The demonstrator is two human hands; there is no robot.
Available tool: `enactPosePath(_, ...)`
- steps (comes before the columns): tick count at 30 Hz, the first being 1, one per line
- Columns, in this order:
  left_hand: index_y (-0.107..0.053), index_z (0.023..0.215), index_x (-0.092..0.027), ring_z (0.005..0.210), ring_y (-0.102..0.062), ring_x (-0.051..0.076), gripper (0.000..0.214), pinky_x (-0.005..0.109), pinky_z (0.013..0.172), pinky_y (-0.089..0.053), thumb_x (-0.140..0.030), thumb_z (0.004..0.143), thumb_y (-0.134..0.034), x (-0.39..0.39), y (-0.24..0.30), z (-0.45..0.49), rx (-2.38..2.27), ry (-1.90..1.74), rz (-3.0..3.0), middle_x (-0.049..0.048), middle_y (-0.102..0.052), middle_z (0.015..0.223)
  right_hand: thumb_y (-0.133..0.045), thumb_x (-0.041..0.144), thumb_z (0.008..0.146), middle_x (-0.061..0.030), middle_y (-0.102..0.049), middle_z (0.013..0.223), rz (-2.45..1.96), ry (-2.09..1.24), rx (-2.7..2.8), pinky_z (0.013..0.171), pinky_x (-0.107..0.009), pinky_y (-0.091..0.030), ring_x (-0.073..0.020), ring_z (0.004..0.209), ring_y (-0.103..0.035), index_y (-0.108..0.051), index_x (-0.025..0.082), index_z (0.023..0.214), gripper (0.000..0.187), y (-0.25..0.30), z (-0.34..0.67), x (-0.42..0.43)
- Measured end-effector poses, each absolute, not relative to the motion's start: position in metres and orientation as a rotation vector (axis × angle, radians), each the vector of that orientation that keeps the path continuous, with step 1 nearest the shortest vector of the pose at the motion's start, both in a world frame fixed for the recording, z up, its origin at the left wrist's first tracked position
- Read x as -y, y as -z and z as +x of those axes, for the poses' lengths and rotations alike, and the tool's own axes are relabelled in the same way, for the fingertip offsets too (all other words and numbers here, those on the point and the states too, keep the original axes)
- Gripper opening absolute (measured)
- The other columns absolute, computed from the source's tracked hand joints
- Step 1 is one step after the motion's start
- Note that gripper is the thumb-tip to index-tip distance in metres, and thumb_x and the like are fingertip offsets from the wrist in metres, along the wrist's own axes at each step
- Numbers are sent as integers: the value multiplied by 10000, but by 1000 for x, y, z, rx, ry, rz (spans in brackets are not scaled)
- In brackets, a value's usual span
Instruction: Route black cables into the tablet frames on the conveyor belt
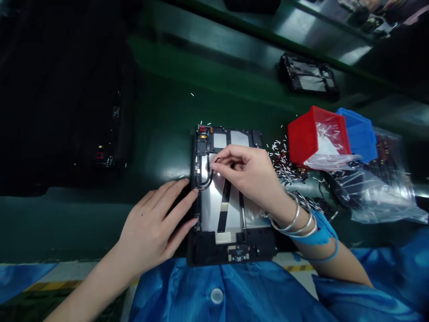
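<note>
An opened tablet-like device [208, 214] lies before me, its silver inner plate and black frame showing. My left hand [152, 226] rests along its left edge, fingers spread, with the fingertips touching the frame. Over the upper middle of the device, my right hand [253, 174] pinches a thin black cable [210, 180] between thumb and forefinger. The cable curves down in a loop to the left edge, close to my left forefinger. A black flat ribbon [223, 208] runs down the silver plate below my right hand.
A red bin [301, 138] and a blue bin [362, 134] stand at right, beside a clear plastic bag [375, 192]. Small loose parts [281, 161] lie scattered near the red bin. Another opened device [310, 76] sits farther back. A dark stack [67, 98] fills the left.
</note>
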State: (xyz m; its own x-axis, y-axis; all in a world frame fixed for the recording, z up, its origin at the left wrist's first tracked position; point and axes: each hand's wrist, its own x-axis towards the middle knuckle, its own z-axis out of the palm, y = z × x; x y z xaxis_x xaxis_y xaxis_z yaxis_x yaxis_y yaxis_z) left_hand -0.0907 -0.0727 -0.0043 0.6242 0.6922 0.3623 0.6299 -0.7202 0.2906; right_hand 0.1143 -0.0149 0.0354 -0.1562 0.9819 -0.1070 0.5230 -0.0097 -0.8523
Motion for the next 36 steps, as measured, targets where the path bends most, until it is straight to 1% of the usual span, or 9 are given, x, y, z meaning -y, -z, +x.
enactPosePath(3, -538, 1202, -75, 1044, -615, 331, 341, 435, 738, -564, -239, 902, -533, 72, 5, -88, -1118, -711, 2681, 209, -621, 1184, -664, 176, 768, 21, -654, 641, -1569, -1066, 1827, 562, -230, -381, -79, 582, -547, -667, 159, 722, 49, -40, 118, 10)
enactPosePath(7, -541, 1202, -83, 1053, -619, 314, 341, 410, 760, -558, -207, 884, -559, 72, 4, -88, -1120, -734, 2728, 201, -629, 1182, -681, 150, 741, 48, -584, 575, -1594, -1013, 1941, 557, -237, -339, -68, 552, -470, -677, 164, 685, 58, -41, 121, 2)
enactPosePath(10, -551, 1195, -74, 1081, -609, 323, 354, 404, 771, -546, -254, 890, -551, 70, -1, -88, -1095, -717, 2778, 220, -613, 1209, -683, 145, 734, 55, -546, 554, -1581, -1068, 1924, 555, -238, -332, -65, 546, -450, -677, 154, 687, 48, -38, 123, -3)
enactPosePath(13, -532, 1264, -93, 1148, -573, 361, 426, 431, 781, -525, -317, 902, -526, 66, -4, -86, -1055, -651, 2822, 239, -556, 1299, -679, 134, 735, 58, -536, 554, -1575, -1099, 1919, 559, -238, -337, -64, 549, -450, -675, 149, 696, 42, -37, 123, -5)
enactPosePath(17, -524, 1313, -123, 1240, -508, 379, 462, 470, 858, -488, -361, 918, -501, 63, -4, -84, -1046, -545, 2855, 219, -484, 1399, -680, 137, 735, 58, -531, 545, -1598, -1072, 1948, 557, -236, -334, -64, 547, -450, -674, 153, 687, 51, -37, 122, -6)
enactPosePath(24, -519, 1323, -107, 1294, -467, 358, 476, 462, 928, -451, -375, 932, -479, 61, 1, -88, -993, -561, 2839, 163, -437, 1459, -676, 131, 729, 49, -549, 556, -1653, -1056, 1958, 547, -241, -323, -67, 539, -450, -675, 156, 683, 52, -36, 119, -8)
enactPosePath(28, -559, 1265, -113, 1338, -436, 298, 396, 441, 964, -426, -326, 969, -404, 54, -2, -88, -881, -546, 2953, 116, -489, 1420, -674, 137, 735, 51, -547, 556, -1651, -1015, 1991, 550, -242, -322, -67, 540, -452, -667, 163, 677, 64, -35, 119, -8)
enactPosePath(32, -579, 1227, -90, 1322, -456, 303, 357, 462, 982, -428, -266, 966, -410, 49, -5, -87, -810, -533, 2951, 139, -542, 1365, -674, 137, 741, 55, -538, 553, -1664, -981, 2019, 551, -241, -322, -66, 545, -461, -664, 164, 676, 71, -35, 120, -7)
enactPosePath(36, -589, 1218, -105, 1277, -507, 303, 355, 465, 971, -453, -275, 964, -409, 48, -5, -85, -789, -551, 2927, 136, -563, 1345, -672, 131, 746, 51, -543, 563, -1667, -951, 2044, 561, -249, -322, -77, 565, -481, -664, 169, 685, 72, -33, 119, -6)
